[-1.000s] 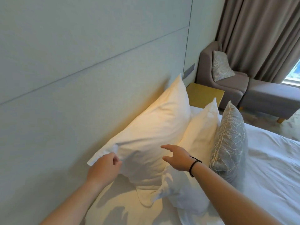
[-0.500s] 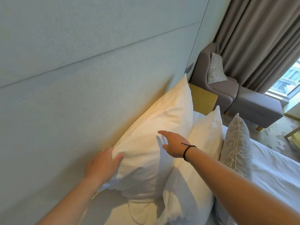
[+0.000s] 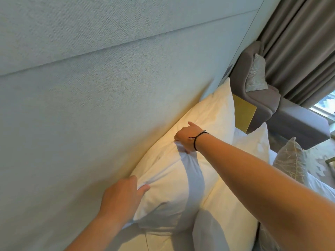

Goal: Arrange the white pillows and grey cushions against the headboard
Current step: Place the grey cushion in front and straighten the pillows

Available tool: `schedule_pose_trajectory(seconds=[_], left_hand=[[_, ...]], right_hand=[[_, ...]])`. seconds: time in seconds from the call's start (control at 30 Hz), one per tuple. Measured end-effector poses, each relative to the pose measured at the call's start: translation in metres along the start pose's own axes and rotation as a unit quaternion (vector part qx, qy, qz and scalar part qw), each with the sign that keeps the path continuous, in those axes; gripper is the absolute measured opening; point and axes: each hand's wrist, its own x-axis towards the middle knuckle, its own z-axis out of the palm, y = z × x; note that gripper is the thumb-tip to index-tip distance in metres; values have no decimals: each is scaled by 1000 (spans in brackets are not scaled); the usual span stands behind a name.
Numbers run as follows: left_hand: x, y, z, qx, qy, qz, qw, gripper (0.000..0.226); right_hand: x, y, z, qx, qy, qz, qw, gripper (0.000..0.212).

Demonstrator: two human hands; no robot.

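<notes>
Pillow point(image 3: 181, 169) leans on headboard point(image 3: 90, 105) (second pillow point(image 3: 235, 205) in front).

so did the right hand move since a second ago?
Yes. The right hand has gone from hovering over the front pillow to the top edge of the back pillow, pressing it toward the headboard.

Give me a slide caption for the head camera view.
Both hands press a white pillow against the headboard.

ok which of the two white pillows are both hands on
The rear white pillow, the one leaning on the headboard. The left hand grips its near corner, the right hand its top edge. The front white pillow goes untouched.
</notes>
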Motion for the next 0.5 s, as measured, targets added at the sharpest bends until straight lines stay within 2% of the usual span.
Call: schedule_pose_trajectory(seconds=[0.03, 0.1, 0.23, 0.37, 0.5], left_hand=[[1, 0, -1, 0, -4, 1, 1000, 51], [2, 1, -6, -5, -20, -2, 1000, 55], [6, 4, -27, -28, -34, -3, 999, 54], [13, 21, -63, 12, 2, 24, 1000, 49], [1, 39, -81, 38, 79, 62, 994, 45]], right_hand=[[0, -2, -1, 1, 18, -1, 1000, 13], [-2, -3, 2, 10, 33, 3, 999, 31], [-15, 3, 13, 77, 75, 45, 993, 28], [-36, 16, 0, 142, 133, 91, 977, 26], [-61, 34, -15, 173, 169, 105, 965, 30]])
